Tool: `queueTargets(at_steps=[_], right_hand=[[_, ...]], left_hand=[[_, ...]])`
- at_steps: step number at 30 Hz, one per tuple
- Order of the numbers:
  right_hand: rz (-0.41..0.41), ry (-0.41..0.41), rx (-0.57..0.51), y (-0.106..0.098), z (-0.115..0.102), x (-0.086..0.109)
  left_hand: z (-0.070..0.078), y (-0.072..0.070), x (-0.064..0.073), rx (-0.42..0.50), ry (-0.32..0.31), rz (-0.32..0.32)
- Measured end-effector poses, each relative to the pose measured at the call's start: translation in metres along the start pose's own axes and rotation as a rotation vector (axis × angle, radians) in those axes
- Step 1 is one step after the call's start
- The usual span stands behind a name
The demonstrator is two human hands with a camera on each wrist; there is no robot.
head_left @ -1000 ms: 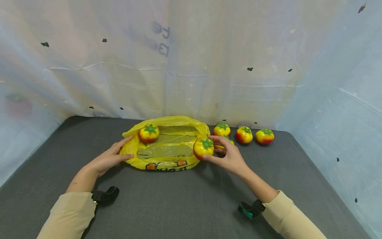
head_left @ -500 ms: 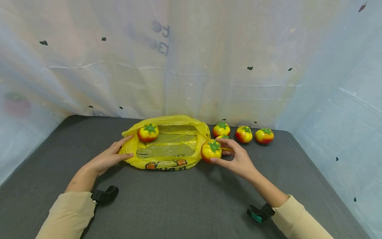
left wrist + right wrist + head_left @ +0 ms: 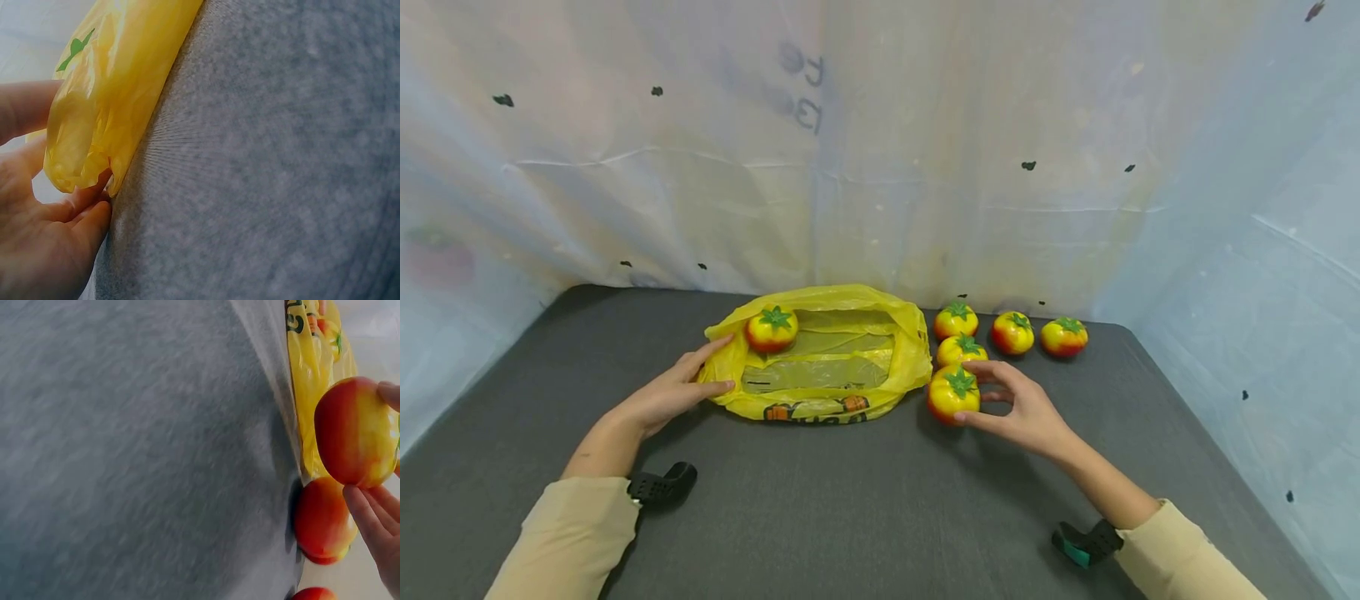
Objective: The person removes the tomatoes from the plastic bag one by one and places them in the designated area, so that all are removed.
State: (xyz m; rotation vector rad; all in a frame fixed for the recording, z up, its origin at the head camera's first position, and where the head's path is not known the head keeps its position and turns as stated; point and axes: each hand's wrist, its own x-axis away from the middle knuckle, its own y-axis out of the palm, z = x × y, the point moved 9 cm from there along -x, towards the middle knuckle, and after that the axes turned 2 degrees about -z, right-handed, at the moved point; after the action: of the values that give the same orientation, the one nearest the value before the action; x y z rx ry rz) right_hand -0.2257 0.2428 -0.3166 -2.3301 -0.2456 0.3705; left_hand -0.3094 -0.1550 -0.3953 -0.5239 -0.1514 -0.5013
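In the head view my right hand [image 3: 1030,417] holds a glossy red-and-yellow tomato [image 3: 952,396] with a green leafy top, thumb on the near side and fingers on the far side. The right wrist view shows this tomato [image 3: 344,431] between thumb and fingertips, above another tomato [image 3: 322,515]. My left hand [image 3: 662,400] grips the left end of a yellow plastic bag [image 3: 820,408], spread open at the mouth. Its fingers curl at the folded yellow film [image 3: 119,106] in the left wrist view. One tomato [image 3: 771,329] sits at the left inside the bag.
Right of the bag, a tomato [image 3: 961,350] stands just behind the held one. Farther back are a tomato [image 3: 956,321], another tomato [image 3: 1012,333] and a rightmost tomato [image 3: 1063,337]. Pale plastic sheeting [image 3: 880,167] hangs behind the dark grey table [image 3: 820,517].
My right hand has moved the tomato right and nearer, away from the bag's right rim to beside the bag. The left hand has stayed at the bag's left end.
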Motion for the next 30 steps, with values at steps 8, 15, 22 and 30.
queueTargets(at_steps=[8, 15, 22, 30], right_hand=[[-0.036, 0.039, 0.034, -0.006, 0.015, 0.010], [-0.041, 0.074, 0.075, -0.015, 0.032, 0.017], [-0.045, 0.082, 0.118, -0.023, 0.040, 0.025], [-0.025, 0.134, 0.151, -0.035, 0.053, 0.027]], left_hand=[[-0.001, 0.000, 0.000, -0.010, -0.002, 0.000], [-0.001, 0.000, -0.001, -0.002, -0.008, -0.001], [-0.001, 0.000, -0.001, -0.002, -0.009, 0.005], [-0.001, 0.000, -0.001, -0.006, -0.012, 0.010]])
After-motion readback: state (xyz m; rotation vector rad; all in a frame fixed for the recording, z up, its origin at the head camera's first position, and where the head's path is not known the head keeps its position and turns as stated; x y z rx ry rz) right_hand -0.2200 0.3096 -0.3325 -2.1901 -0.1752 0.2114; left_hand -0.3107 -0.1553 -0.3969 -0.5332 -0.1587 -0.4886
